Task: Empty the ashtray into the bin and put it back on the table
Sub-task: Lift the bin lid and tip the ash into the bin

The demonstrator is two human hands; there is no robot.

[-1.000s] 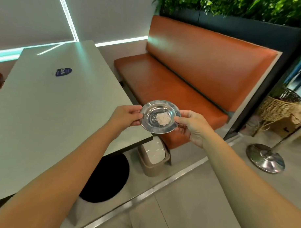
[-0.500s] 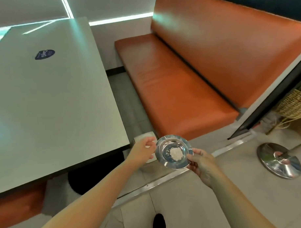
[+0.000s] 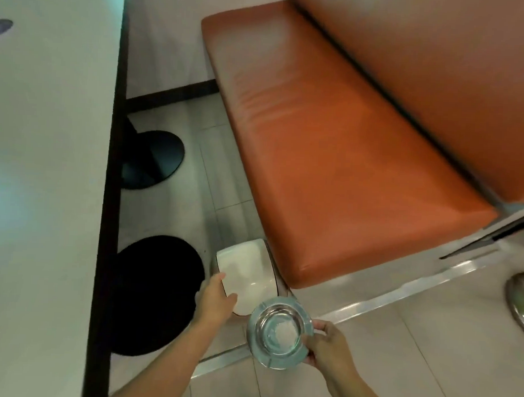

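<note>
A round shiny metal ashtray (image 3: 280, 332) with a small heap of pale ash in its bowl is held level by my right hand (image 3: 329, 349), which grips its right rim. The small bin (image 3: 246, 275) with a white swing lid stands on the floor between the table and the orange bench, just beyond the ashtray. My left hand (image 3: 214, 299) rests on the near left edge of the bin's lid, fingers on it, holding nothing. The grey table (image 3: 45, 161) fills the left side.
An orange padded bench (image 3: 345, 147) runs along the right of the bin. Two black round table bases (image 3: 153, 292) sit on the tiled floor under the table edge. A chrome stand base (image 3: 521, 302) shows at the far right. A metal strip crosses the floor.
I have bent down towards the floor. My left hand let go of the ashtray and moved onto the bin's lid. The ashtray, now in my right hand alone, came down close to the bin.
</note>
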